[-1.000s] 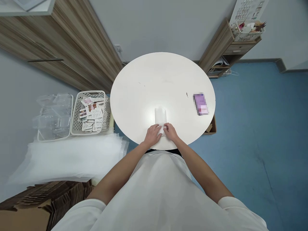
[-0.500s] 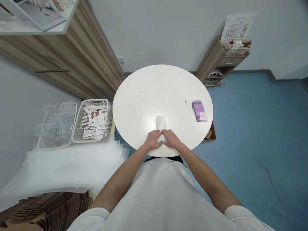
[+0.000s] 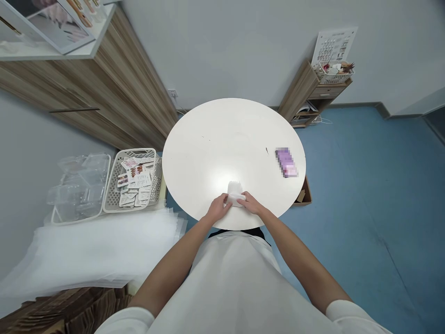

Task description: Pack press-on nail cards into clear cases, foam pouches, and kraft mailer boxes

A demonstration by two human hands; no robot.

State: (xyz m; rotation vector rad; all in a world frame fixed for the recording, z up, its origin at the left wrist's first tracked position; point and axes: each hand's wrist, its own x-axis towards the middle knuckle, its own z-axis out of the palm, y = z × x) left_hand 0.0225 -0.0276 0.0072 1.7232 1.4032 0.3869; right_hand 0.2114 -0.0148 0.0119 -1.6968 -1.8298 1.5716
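A strip of soft white wrapping sheet [image 3: 235, 188] lies near the front edge of the round white table [image 3: 201, 144]. Its near end is doubled over into a thick fold or roll; what is inside, if anything, stays hidden. My left hand [image 3: 219, 207] pinches the left end of that fold between thumb and fingers. On the right end, my right hand [image 3: 251, 204] grips it the same way, thumb in front and fingers behind. The far end of the sheet lies flat on the tabletop, beyond both hands.
A blurred purple packet [image 3: 287, 162] and a small dark bit [image 3: 267, 150] lie on the table's right side. Left of the table stand a white basket [image 3: 158, 169] of printed cards, clear plastic boxes [image 3: 83, 181] and stacked translucent sheets [image 3: 100, 246]. An open carton [image 3: 308, 197] sits below right.
The sheet's flat far part has become shorter, and its near end is now a raised fold. My hands have gone from pressing flat close together to holding the fold's two ends, farther apart.
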